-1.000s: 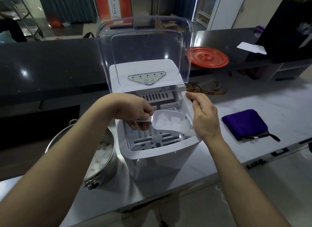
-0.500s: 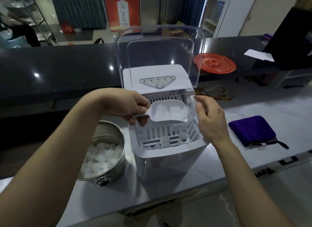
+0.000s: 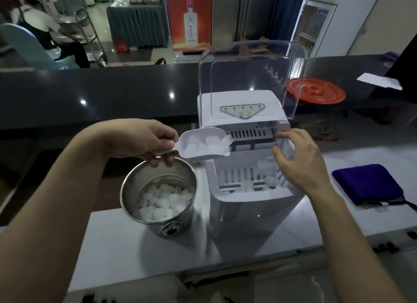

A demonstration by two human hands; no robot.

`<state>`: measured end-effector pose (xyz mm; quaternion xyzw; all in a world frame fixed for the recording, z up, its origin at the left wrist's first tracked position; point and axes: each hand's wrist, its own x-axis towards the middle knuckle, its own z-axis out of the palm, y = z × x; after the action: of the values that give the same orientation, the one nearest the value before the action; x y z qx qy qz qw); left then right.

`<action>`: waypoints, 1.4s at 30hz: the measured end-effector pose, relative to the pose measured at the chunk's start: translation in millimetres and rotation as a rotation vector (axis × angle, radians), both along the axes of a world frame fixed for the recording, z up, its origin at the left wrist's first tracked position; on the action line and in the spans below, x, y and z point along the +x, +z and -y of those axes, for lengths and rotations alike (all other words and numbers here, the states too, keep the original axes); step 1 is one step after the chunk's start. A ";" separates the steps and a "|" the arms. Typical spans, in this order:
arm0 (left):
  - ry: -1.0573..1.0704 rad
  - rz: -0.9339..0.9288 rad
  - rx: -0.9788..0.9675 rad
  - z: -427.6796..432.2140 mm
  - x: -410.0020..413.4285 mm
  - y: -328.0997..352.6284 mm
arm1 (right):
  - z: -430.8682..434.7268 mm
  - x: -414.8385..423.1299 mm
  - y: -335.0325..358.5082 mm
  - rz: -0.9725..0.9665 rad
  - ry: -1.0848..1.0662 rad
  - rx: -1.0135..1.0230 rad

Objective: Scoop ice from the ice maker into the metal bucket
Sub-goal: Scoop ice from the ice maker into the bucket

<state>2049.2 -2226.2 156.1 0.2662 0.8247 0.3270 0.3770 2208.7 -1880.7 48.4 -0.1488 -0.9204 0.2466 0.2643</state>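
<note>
My left hand (image 3: 144, 142) grips the handle of the white plastic scoop (image 3: 222, 155). It is loaded with ice cubes (image 3: 209, 142) and held level over the ice maker's (image 3: 248, 212) left edge, just beside the metal bucket (image 3: 180, 221) on the table (image 3: 293, 246). My right hand (image 3: 300, 160) hangs loose-fingered by the maker's right wall, holding nothing. Ice already covers the bucket's bottom. By my judgement this load awaits tipping, and few cubes lie in the maker's basket.
</note>
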 end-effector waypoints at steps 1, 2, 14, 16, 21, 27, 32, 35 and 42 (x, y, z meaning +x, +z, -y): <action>0.011 0.004 0.000 9.0 0.3 -2.2 | -0.4 -0.2 -0.6 -0.011 -0.005 -0.003; 0.022 0.006 -0.002 16.8 0.3 -5.2 | -1.1 -0.6 -0.9 -0.022 -0.013 -0.007; 0.082 0.044 -0.011 72.1 7.0 -52.2 | 5.7 -1.8 -3.6 -0.031 -0.026 0.052; 0.091 0.057 -0.008 74.5 8.0 -56.7 | 11.1 -1.3 -0.1 -0.016 -0.031 0.063; 0.141 0.062 -0.006 84.4 9.6 -65.2 | 52.4 -4.7 8.4 -0.102 0.086 0.042; 0.178 0.016 -0.049 105.9 18.3 -73.7 | 112.9 -24.3 10.4 -0.075 0.358 0.005; 0.269 -0.059 -0.182 115.5 30.1 -86.6 | 129.3 -33.6 -2.0 -0.061 0.434 0.022; 0.333 -0.145 -0.234 113.9 36.1 -95.1 | 128.6 -35.9 -6.8 -0.060 0.439 0.047; 0.385 -0.422 -0.295 99.3 40.8 -102.1 | 129.3 -34.6 -9.9 -0.079 0.438 0.067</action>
<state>2089.9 -2325.5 54.0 0.1096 0.9583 0.2070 0.1634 2174.1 -2010.0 38.5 0.0734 -0.9274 0.2732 0.2450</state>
